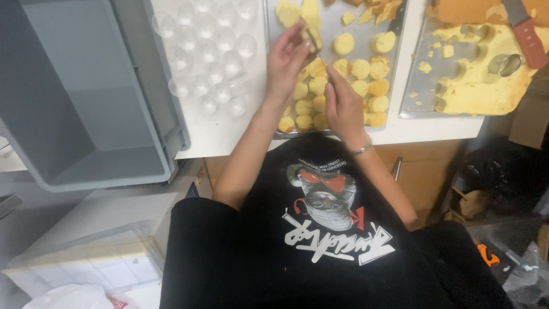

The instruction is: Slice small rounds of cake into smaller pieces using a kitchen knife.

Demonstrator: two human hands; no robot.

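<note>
My left hand holds a small round piece of yellow cake above a metal tray. My right hand grips a thin knife whose blade reaches the held cake. Several yellow cake rounds lie in rows on the tray under both hands. A silver bracelet sits on my right wrist.
A clear plastic mould with round cups lies left of the tray on the white counter. A grey bin stands at far left. At right, a second tray holds a cake sheet with cut holes, a ring cutter and a red-handled knife.
</note>
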